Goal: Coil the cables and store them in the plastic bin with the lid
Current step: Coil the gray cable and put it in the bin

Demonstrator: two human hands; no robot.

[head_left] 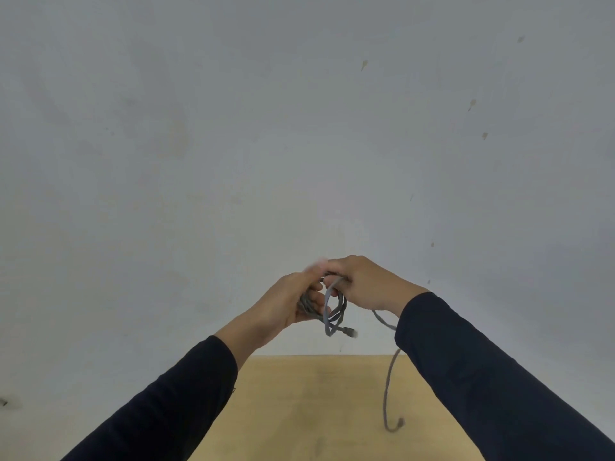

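A grey cable [333,311] is held in the air in front of a pale wall, partly wound into small loops. My left hand [290,306] grips the bundle of loops from the left. My right hand [361,282] pinches the top of a loop right beside it, so the two hands touch. A plug end sticks out below the loops. The loose tail [388,390] runs under my right wrist and hangs down over the table, curling at its tip. The plastic bin and its lid are out of view.
A light wooden table [309,410] lies below my hands, its far edge against a grey-white wall [233,144] with a few small marks. Dark sleeves cover both forearms.
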